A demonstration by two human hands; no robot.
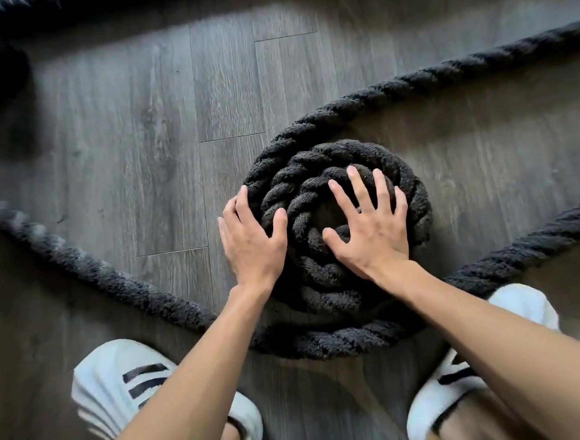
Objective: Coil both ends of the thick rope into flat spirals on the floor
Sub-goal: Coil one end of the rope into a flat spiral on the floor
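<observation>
Grey wood-plank floor (165, 125) all round the rope spiral (299, 171) from where I sit; left hand (252, 243) flat against its side, right hand (369, 238) splayed on top, neither gripping.

Person, seen from above: bare forearms and hands, white slide sandals.
Left hand (252, 243) and right hand (369, 238) bare, as are both forearms down to the frame's lower edge. Left sandal (121, 386): white, broad strap crossed by black slanted stripes. Right sandal (444, 391): white, black stripes on the strap, partly hidden by the forearm. Bare ankle at the back of each.
</observation>
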